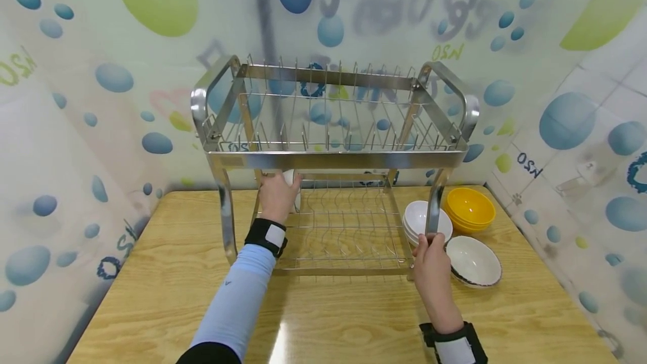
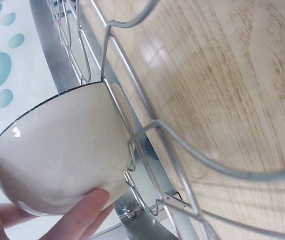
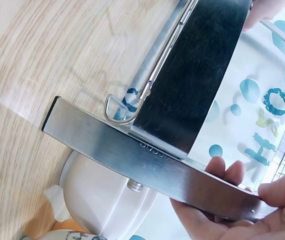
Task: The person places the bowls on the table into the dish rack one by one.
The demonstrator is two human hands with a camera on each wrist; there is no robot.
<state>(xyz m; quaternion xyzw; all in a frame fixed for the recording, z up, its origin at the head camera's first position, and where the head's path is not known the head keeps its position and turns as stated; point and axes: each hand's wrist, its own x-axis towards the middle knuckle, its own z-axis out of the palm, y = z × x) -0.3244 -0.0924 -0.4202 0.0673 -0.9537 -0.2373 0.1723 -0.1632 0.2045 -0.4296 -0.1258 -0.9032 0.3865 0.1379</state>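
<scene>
A two-tier metal dish rack (image 1: 336, 159) stands on the wooden table. My left hand (image 1: 276, 198) reaches into the left part of its lower tier and holds a white bowl with a dark rim (image 2: 62, 145). In the left wrist view the bowl is tipped on its side against the rack's wires, with fingers and thumb at its outer wall. My right hand (image 1: 433, 274) grips the rack's right front leg (image 3: 107, 150), its fingers wrapped round the metal. The upper tier (image 1: 328, 122) shows only bare wires.
Right of the rack are stacked white bowls (image 1: 417, 215), stacked yellow bowls (image 1: 470, 209) and a white bowl with a dark rim (image 1: 474, 260). The wooden table (image 1: 167, 274) meets patterned curtains (image 1: 76, 128) at the back and sides.
</scene>
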